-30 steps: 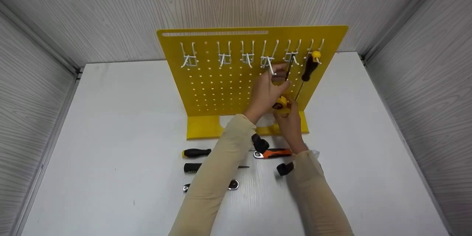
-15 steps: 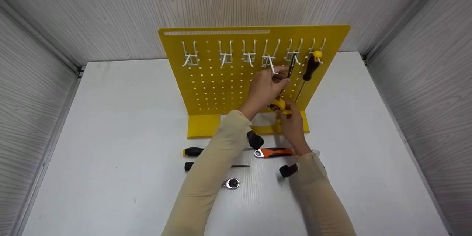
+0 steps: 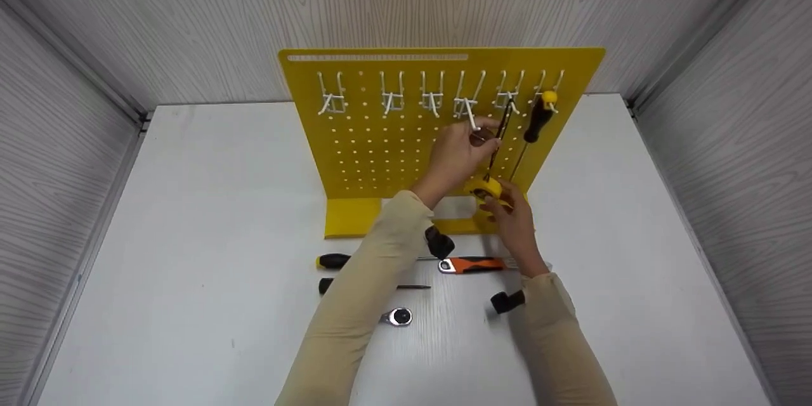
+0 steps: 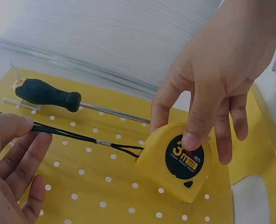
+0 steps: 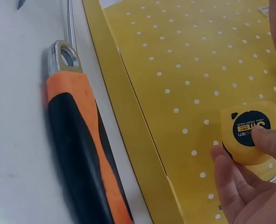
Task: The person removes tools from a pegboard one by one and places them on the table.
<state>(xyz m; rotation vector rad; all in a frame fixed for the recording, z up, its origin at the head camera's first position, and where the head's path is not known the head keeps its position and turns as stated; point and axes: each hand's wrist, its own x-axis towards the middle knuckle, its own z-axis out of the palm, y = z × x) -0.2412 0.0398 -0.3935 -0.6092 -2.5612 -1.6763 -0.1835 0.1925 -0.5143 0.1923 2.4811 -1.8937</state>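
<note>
A yellow tape measure with a black round label hangs in front of the yellow pegboard. My right hand pinches its body between thumb and fingers. From one corner of the case runs a black wrist strap, drawn straight. My left hand pinches that strap between thumb and forefinger, its other fingers loosely bent. In the head view the strap's upper end reaches a white hook; whether it is looped over the hook I cannot tell. A black-and-yellow screwdriver hangs on the rightmost hook.
Several more white hooks line the board's upper part. On the table in front lie an orange-and-black handled tool, a second screwdriver, a tool with a thin dark shaft and a ratchet, partly under my left sleeve.
My right hand has shifted a little right and down with the tape measure, which now shows more clearly below the left hand. The left hand has kept its pinch on the strap.
</note>
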